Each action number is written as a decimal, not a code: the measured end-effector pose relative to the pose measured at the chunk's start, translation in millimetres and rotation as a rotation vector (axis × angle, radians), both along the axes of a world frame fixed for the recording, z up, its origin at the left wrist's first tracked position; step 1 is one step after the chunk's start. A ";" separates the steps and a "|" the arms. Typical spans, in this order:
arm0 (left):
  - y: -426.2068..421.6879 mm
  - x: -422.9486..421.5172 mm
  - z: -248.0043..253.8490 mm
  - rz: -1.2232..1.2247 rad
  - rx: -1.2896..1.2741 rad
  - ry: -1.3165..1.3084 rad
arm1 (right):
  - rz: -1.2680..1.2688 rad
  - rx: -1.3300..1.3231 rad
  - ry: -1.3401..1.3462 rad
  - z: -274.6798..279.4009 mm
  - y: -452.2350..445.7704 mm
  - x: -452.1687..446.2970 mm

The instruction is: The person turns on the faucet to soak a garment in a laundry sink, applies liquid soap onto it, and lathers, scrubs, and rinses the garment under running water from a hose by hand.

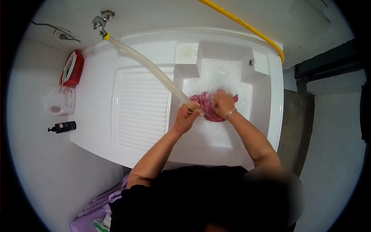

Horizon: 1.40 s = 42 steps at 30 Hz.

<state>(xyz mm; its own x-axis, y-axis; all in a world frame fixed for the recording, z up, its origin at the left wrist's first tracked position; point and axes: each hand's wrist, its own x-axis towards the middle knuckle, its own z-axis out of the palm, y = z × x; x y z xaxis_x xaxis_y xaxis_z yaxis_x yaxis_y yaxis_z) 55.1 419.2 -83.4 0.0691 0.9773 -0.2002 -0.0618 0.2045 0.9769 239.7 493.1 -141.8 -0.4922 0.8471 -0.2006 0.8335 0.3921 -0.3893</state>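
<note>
My left hand (184, 118) is closed around the free end of a pale, translucent hose (154, 70), which runs down from the wall tap (101, 24). A wet pinkish-red cloth (210, 113) lies bunched in the white sink basin (261, 112), right beside the hose's end. On top of the cloth is my right hand (223, 103), its fingers curled into it; a bracelet circles that wrist. White suds (218, 71) spread over the water behind the cloth. Part of the cloth is hidden under my right hand.
Left of the basin is a ribbed washboard (143, 108). A red basket (77, 69), a translucent jug (63, 102) and a black pump bottle (63, 127) stand along the left edge. A yellow hose (247, 27) runs down the back wall. Purple fabric (94, 207) is at lower left.
</note>
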 end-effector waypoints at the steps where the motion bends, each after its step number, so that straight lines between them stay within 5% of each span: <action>1: -0.3 -0.9 -9.1 -0.005 -0.011 0.073 | 0.005 0.001 -0.011 12.4 -9.8 3.2; 4: -1.2 2.2 -20.3 0.006 -0.017 0.101 | 0.349 -0.217 -0.154 25.5 -57.7 3.3; 6: -1.1 4.6 -22.4 0.023 -0.020 0.063 | 0.092 -0.017 -0.101 -6.0 -87.4 -6.4; 9: 1.5 -0.6 -16.4 -0.013 -0.087 0.113 | 0.021 -0.144 -0.343 -33.8 -73.5 -11.0; 14: -4.0 -1.1 -19.9 0.045 0.029 0.216 | -0.459 -0.299 0.038 -41.6 -8.9 -2.4; 16: -2.7 -1.8 -19.2 0.056 0.025 0.285 | -0.422 0.063 0.195 -28.4 -10.0 5.6; 20: -2.8 0.1 -40.6 0.101 -0.005 0.344 | -0.125 0.056 0.119 13.6 -37.4 13.1; 22: -1.1 1.6 -45.5 0.135 -0.034 0.374 | -0.007 -0.164 -0.022 10.6 -52.1 1.2; 27: 8.4 0.0 -36.1 0.149 -0.089 0.384 | -0.056 -0.136 -0.118 -64.4 -47.5 -18.1; 29: 8.4 5.3 -38.1 0.160 -0.068 0.363 | -0.108 -0.196 -0.103 -62.7 -31.8 -10.5; 31: 10.7 5.2 -54.3 0.197 0.006 0.291 | -0.369 -0.093 0.232 -52.6 -16.8 -6.8; 33: 11.4 6.8 -70.9 0.219 -0.022 0.254 | -0.326 -0.040 0.272 -11.2 -18.2 -3.4; 35: 10.6 5.9 -82.4 0.241 -0.045 0.214 | -0.013 -0.083 0.173 18.4 -26.4 2.9; 37: 10.2 5.6 -89.1 0.231 -0.022 0.231 | 0.029 -0.219 -0.003 32.3 -40.3 -6.5; 39: 8.3 4.6 -69.9 0.216 -0.062 0.237 | 0.008 0.105 -0.167 20.0 -60.6 -16.8; 40: 6.3 3.9 -58.7 0.199 -0.102 0.246 | 0.054 -0.201 -0.292 10.6 -59.2 -24.6; 42: 0.0 -0.2 -46.9 0.164 -0.087 0.258 | 0.027 -0.228 -0.279 -7.7 -51.2 -31.7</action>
<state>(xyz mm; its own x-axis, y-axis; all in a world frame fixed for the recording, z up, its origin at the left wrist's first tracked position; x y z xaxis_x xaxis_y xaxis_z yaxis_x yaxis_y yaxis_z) 54.8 419.3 -130.3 -0.1521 0.9497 -0.2737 0.1472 0.2956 0.9439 208.1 441.9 -149.5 -0.4129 0.7528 -0.5127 0.9108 0.3443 -0.2279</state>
